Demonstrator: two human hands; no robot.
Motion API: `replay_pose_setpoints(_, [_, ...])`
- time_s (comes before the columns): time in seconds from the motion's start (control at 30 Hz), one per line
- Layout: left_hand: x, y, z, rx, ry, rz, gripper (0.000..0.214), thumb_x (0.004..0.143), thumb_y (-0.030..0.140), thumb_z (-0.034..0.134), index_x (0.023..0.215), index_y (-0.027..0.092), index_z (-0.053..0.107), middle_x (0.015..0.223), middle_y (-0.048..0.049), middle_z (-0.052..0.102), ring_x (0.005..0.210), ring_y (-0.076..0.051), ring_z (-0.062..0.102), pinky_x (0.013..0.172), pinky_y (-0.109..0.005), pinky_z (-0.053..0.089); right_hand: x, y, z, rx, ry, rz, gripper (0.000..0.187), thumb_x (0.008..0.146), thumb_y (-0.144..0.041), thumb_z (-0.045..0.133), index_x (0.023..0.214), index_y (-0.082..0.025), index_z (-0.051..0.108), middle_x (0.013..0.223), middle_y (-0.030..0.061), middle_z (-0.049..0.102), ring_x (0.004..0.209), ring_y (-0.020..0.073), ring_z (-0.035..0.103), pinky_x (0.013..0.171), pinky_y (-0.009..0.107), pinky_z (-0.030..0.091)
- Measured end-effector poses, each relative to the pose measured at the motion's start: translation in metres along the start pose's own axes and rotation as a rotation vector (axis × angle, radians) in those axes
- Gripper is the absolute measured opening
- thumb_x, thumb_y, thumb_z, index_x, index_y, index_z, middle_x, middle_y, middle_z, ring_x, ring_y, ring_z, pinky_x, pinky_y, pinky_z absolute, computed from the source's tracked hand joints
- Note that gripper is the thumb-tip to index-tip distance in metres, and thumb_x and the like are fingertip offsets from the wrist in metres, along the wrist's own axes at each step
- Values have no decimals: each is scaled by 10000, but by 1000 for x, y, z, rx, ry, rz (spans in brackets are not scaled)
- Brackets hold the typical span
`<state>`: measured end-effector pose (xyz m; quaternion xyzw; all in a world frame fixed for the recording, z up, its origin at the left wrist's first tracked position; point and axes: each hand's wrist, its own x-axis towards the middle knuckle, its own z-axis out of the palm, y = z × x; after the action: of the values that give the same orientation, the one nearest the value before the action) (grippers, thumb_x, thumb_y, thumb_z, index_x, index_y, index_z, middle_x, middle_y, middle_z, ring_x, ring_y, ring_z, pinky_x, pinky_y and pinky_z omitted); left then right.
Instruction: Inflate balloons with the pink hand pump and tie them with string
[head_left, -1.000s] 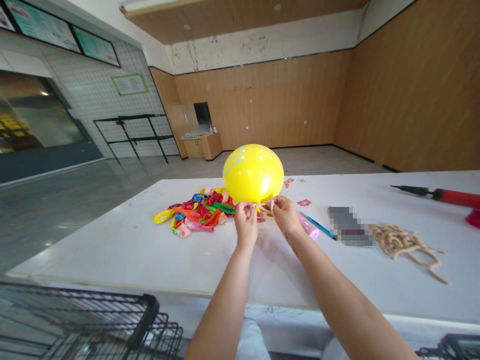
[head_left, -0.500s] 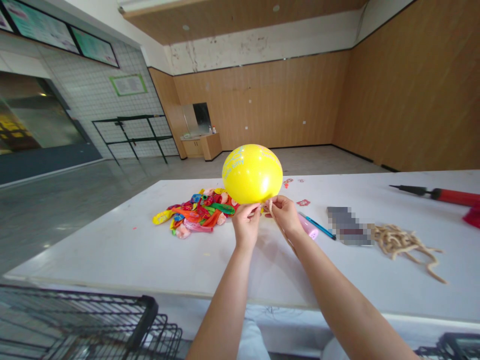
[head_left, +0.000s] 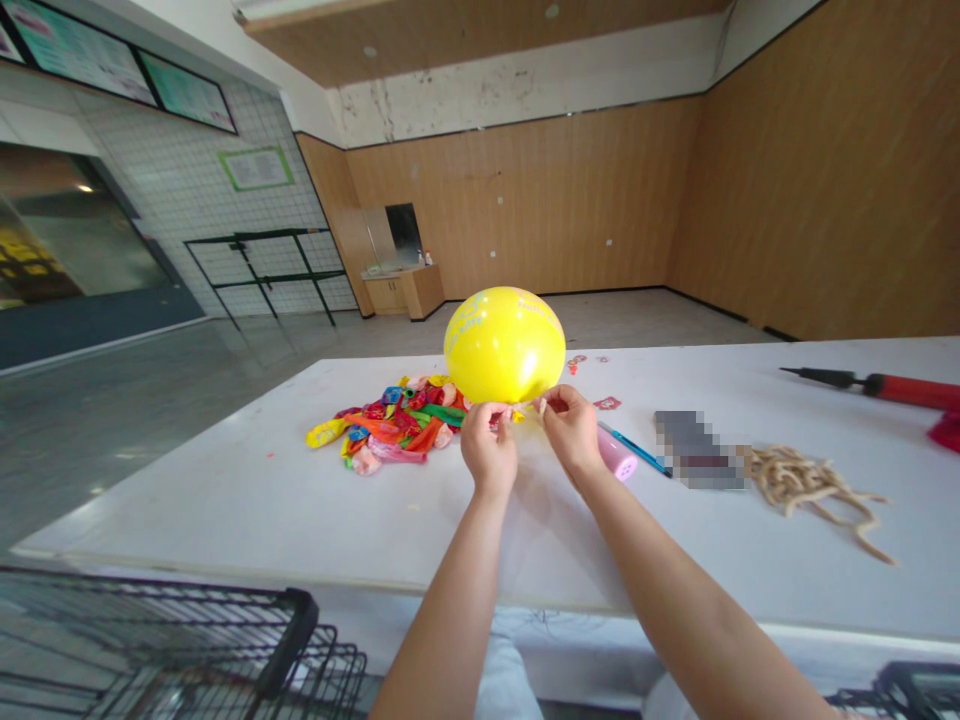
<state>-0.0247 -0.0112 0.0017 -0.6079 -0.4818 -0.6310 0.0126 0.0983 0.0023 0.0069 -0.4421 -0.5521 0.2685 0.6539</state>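
Note:
A blown-up yellow balloon [head_left: 504, 345] with pale printed lettering stands above the table, its neck end down between my hands. My left hand [head_left: 490, 447] pinches just under it on the left; a pale bit of cord seems to be in the fingertips, but it is small and partly hidden. My right hand [head_left: 574, 432] is closed at the balloon's lower right, thumb and finger on a beige cord [head_left: 542, 406] whose short end shows. A yellow scrap of the balloon's neck [head_left: 519, 416] peeks out between the two hands.
Left of the balloon lies a heap of uninflated coloured balloons [head_left: 401, 425]. To the right are a pink cylinder [head_left: 618, 458], a blue pen [head_left: 637, 448], a blurred dark flat item [head_left: 697, 450], a pile of beige cord [head_left: 802, 480] and a red hand pump [head_left: 907, 390]. A black wire cart [head_left: 187, 640] stands at the table's front.
My hands have moved slightly apart below the balloon. The long tail of cord that hung along my right wrist no longer shows. The balloon has turned a little.

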Motion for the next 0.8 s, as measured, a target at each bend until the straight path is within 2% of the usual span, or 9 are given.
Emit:
replay_pose_setpoints(0.2, [1,1,-2,-8,28,-54,71,830,204,575,761,202,592,797,-47,644,777,-185,580,714,-299,459,1,0,0,1,18,20,105,757,-329,575,750,-225,581,709,3,636,631,166,581,598,263,449])
replay_pose_setpoints(0.4, [0,-1,-1,-41,26,-50,82,841,228,569,768,205,599,810,-51,647,787,-187,582,710,-295,461,2,-3,-1,4,-5,45,145,756,-366,580,756,-221,584,721,22,647,641,172,579,593,264,456])
replay_pose_setpoints(0.8, [0,-2,1,-120,-9,-67,104,846,265,586,835,189,658,844,-67,673,797,-176,610,733,-293,493,1,-5,1,114,-42,51,111,719,-315,616,747,-207,619,733,28,682,672,180,627,612,263,478])
